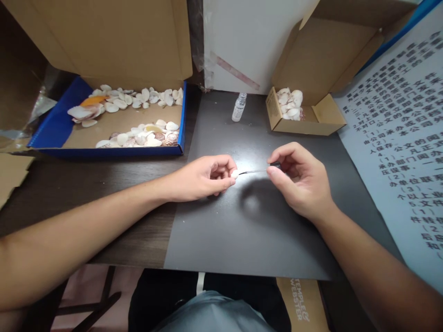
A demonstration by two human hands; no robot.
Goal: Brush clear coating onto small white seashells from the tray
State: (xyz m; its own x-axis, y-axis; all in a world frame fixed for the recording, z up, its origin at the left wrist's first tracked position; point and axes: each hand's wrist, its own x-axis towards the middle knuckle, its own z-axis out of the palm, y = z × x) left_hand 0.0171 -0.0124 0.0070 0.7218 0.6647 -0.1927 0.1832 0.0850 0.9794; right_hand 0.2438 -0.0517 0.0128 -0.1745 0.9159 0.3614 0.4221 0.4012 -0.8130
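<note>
Above the dark grey mat [207,240], my left hand [207,177] pinches a small white seashell [235,174] between thumb and forefinger. Facing it, my right hand [301,177] is closed around the black cap of a thin applicator brush [256,171]. The brush's tip reaches the shell's right side; whether it touches is too small to tell. Farther back on the mat stands a small clear glass bottle [238,109] with a white label and no cap on it.
At the back left, a blue-sided box [128,151] with a raised lid holds rows of shells. An open brown carton [311,127] at the back right contains several white shells [290,103]. A printed sheet [398,152] lies along the right side.
</note>
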